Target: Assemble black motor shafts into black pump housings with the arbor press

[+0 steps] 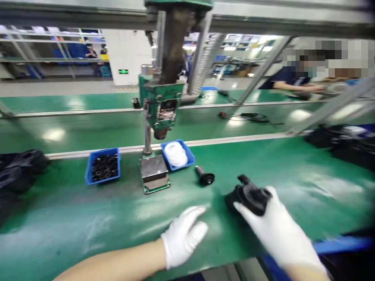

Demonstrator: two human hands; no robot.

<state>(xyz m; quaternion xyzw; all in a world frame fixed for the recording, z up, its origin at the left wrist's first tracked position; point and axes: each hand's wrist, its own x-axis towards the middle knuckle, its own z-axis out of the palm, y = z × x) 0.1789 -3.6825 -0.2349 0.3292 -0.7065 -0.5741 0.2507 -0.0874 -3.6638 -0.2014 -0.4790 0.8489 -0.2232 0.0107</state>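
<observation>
My right hand point(274, 222), in a white glove, grips a black plastic part point(249, 197) just above the green bench, thumb on the near side; its exact kind is unclear. To its left, my gloved left hand point(184, 236) hovers over the bench with fingers apart and nothing in them. Beyond the hands lies a black flanged piece with a metal shaft point(204, 176). A green bench press point(164, 105) stands behind, its ram above a metal block point(153, 168) on the base.
Flanking the press are a blue bin of small black rings point(102, 166) and a blue bin of white rings point(177, 154). Black parts point(20, 168) pile up at left, more black parts point(348, 144) at right. A person point(299, 80) sits across the far bench. Cables point(252, 117) lie behind.
</observation>
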